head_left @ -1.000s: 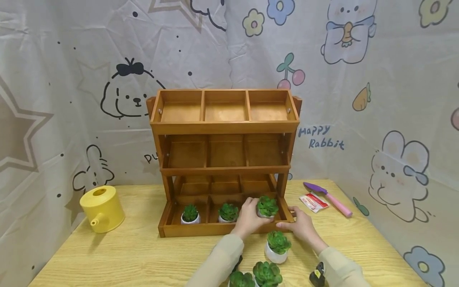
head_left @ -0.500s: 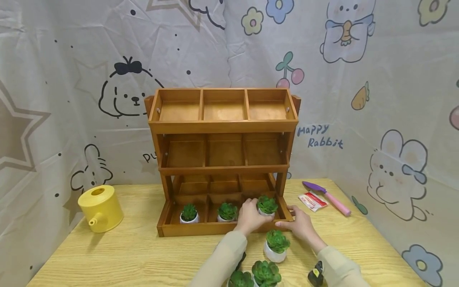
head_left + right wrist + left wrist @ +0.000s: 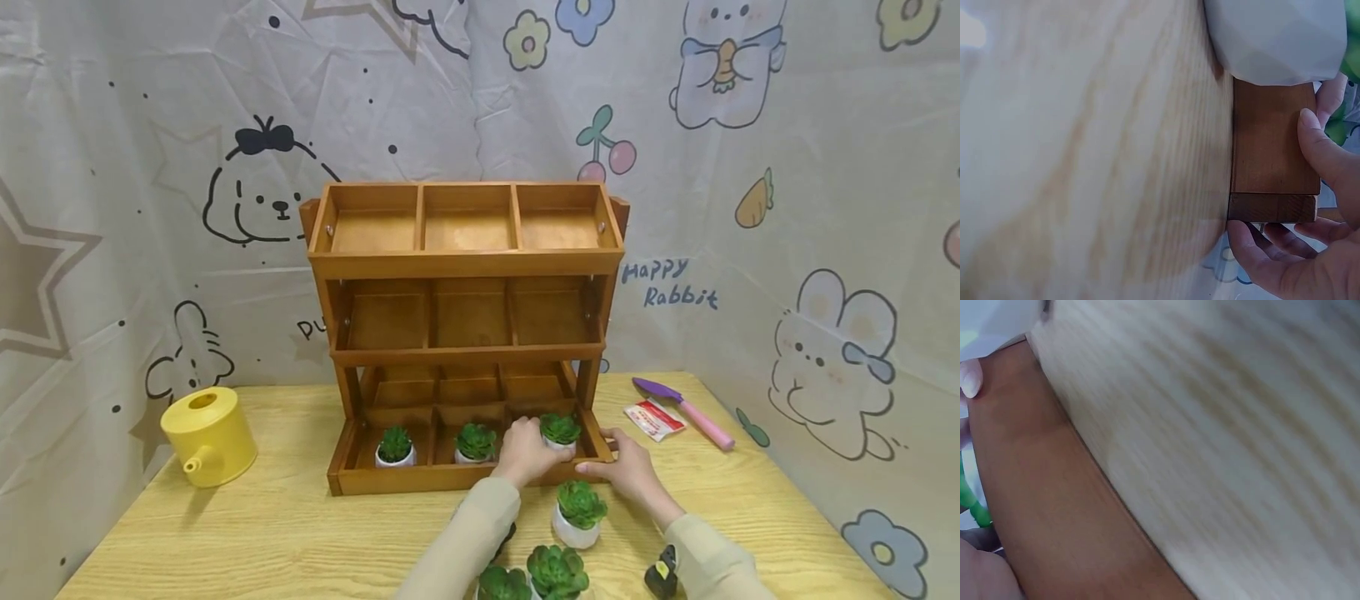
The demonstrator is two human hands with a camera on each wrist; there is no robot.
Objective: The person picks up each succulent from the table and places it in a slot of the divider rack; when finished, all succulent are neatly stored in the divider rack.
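My left hand [image 3: 525, 452] holds a small potted succulent [image 3: 561, 430] in the bottom right compartment of a brown wooden tiered shelf [image 3: 467, 266]. The pot's lower part is hidden behind the front board. My right hand [image 3: 630, 468] grips that tier's right front corner; in the right wrist view, its thumb lies on the front board [image 3: 1275, 144] and its fingers are at the end. Two more potted succulents, one on the left [image 3: 395, 447] and one in the middle [image 3: 475, 443], stand in the same tier. In the left wrist view, the front board [image 3: 1072, 487] hides most of my left hand.
On the table before the shelf stand a white-potted succulent [image 3: 577, 515] and two more succulents, one [image 3: 557, 572] beside the other [image 3: 503, 583]. A yellow watering can [image 3: 210, 437] is at left. A purple-pink trowel [image 3: 686, 412] and a red-white packet [image 3: 655, 419] lie right.
My left hand has lowered the succulent slightly into the right compartment. The right hand keeps its grip on the corner. The head view has shifted a little.
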